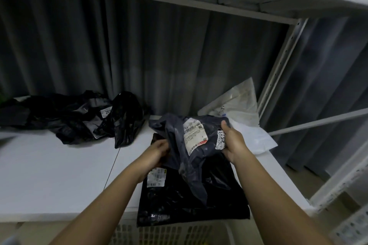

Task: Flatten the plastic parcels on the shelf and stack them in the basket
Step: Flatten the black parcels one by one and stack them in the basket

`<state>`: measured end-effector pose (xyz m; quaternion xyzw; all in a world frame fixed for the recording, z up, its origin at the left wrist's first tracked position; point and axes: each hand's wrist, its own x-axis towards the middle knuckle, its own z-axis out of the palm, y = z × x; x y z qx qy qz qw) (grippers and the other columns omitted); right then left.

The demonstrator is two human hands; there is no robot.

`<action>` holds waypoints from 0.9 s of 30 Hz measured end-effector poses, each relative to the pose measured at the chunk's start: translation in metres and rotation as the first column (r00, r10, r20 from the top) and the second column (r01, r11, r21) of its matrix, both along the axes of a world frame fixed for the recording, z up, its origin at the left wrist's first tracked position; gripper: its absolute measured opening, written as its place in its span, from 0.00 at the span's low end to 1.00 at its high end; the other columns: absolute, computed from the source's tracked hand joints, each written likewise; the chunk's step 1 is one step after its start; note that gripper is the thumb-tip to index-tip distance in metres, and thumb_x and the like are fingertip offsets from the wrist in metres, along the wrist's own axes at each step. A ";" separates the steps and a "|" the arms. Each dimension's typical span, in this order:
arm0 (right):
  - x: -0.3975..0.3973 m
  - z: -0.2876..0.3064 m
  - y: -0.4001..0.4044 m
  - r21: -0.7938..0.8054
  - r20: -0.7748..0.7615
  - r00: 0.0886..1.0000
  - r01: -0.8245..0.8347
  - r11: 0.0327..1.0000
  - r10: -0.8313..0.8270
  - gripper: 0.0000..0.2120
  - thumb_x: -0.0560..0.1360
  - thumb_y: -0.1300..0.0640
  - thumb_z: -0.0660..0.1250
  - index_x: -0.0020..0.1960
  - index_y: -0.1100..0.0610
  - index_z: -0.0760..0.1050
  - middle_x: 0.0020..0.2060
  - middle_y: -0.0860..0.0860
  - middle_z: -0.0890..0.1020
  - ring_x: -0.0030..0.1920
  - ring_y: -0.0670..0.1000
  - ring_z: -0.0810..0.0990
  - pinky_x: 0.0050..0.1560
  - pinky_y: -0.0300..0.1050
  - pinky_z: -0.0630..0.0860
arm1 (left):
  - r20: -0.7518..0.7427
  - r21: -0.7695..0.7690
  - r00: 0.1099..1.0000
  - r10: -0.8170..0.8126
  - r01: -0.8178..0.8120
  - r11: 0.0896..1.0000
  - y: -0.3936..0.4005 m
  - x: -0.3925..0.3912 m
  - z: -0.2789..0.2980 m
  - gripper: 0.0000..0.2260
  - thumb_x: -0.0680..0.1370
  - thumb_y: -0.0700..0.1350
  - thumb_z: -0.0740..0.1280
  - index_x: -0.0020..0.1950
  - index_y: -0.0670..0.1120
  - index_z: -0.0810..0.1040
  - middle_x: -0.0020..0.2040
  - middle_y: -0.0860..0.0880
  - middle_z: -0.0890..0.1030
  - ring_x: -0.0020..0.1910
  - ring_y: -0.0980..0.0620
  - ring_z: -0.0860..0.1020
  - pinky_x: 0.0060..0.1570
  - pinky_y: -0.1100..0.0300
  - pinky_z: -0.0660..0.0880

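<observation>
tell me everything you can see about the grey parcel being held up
The grey parcel is a crumpled, glossy plastic mailer bearing two white shipping labels. It is held above a flat black parcel at the shelf edge. The right hand grips its right edge; the left hand holds its left side.

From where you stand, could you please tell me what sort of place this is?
Probably a parcel storeroom or sorting area: metal shelving, labelled plastic parcels such as the grey parcel that both hands hold, and a basket below the shelf edge.
</observation>
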<state>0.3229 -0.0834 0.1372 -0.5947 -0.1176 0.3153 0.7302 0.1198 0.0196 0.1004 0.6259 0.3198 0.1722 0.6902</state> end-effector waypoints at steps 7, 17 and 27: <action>0.001 -0.026 0.014 -0.053 -0.051 0.999 -0.005 0.999 0.003 0.16 0.79 0.48 0.64 0.57 0.60 0.77 0.53 0.58 0.83 0.54 0.58 0.82 0.59 0.58 0.76 | -0.265 0.172 0.964 0.014 0.033 0.985 -0.005 0.008 -0.035 0.08 0.81 0.44 0.62 0.59 0.45 0.75 0.57 0.47 0.80 0.53 0.52 0.77 0.43 0.64 0.70; 0.003 -0.067 -0.012 0.075 -0.111 0.993 0.047 0.996 -0.038 0.17 0.78 0.57 0.66 0.65 0.60 0.72 0.57 0.60 0.81 0.56 0.58 0.81 0.57 0.54 0.78 | -0.037 0.116 0.988 0.151 -0.146 0.982 -0.014 0.030 -0.061 0.07 0.78 0.49 0.67 0.56 0.56 0.76 0.55 0.50 0.81 0.54 0.50 0.80 0.60 0.52 0.75; -0.047 -0.123 -0.043 -0.496 0.164 0.975 -0.051 0.867 0.151 0.28 0.74 0.51 0.71 0.68 0.58 0.66 0.62 0.56 0.73 0.61 0.55 0.74 0.55 0.44 0.70 | 0.112 0.115 0.949 0.294 -0.306 0.945 -0.030 0.049 -0.046 0.06 0.81 0.44 0.62 0.50 0.47 0.79 0.50 0.46 0.83 0.49 0.46 0.82 0.51 0.49 0.80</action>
